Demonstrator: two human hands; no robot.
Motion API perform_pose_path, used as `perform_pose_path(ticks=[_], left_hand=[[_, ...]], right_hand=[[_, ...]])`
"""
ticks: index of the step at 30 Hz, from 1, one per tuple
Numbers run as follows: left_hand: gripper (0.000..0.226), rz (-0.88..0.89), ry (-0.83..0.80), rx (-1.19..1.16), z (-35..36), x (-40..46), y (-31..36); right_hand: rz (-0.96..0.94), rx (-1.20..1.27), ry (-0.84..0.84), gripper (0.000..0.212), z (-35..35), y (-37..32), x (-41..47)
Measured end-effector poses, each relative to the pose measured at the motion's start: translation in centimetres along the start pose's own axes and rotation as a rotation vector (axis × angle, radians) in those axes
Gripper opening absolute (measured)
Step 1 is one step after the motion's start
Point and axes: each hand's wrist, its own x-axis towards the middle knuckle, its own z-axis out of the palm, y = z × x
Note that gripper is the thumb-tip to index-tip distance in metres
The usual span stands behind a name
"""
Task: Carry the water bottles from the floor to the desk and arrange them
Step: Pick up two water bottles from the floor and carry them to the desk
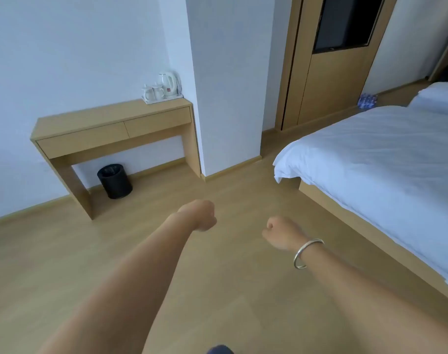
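A pack of water bottles (367,101) with blue labels lies on the floor far off at the right, between the bed and the wooden door. The wooden desk (90,123) stands against the left wall. My left hand (201,215) and my right hand (281,236) are stretched out over the floor in the middle, both curled into fists and holding nothing. A silver bangle sits on my right wrist. Both hands are far from the bottles and the desk.
A tray with a white kettle (169,84) and two cups (153,92) sits at the desk's right end. A black bin (114,180) stands under the desk. A white pillar (225,85) and the bed (371,159) flank the floor passage.
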Motion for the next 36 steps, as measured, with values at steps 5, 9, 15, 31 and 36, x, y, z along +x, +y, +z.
perform_pose_path(ticks=[5,9,15,31,36], left_hand=[[0.029,0.041,-0.009,0.058,-1.1,5.6,1.3],[0.029,0.078,0.004,0.093,-2.7,11.5,1.5],[0.030,0.116,-0.026,0.087,-6.5,22.6,-0.7],[0.030,0.171,-0.086,0.035,-14.9,47.2,-7.1],[0.031,0.196,-0.117,0.032,-16.2,55.0,-5.9]], right_hand=[[0.041,0.012,-0.007,0.013,-1.2,0.7,4.6],[0.048,0.001,0.000,0.011,-2.6,0.5,10.3],[0.075,0.005,-0.028,0.011,-4.7,-1.9,21.2],[0.129,0.019,0.038,0.016,-9.9,-5.5,44.9],[0.135,0.062,0.049,0.018,-11.8,-4.3,52.4]])
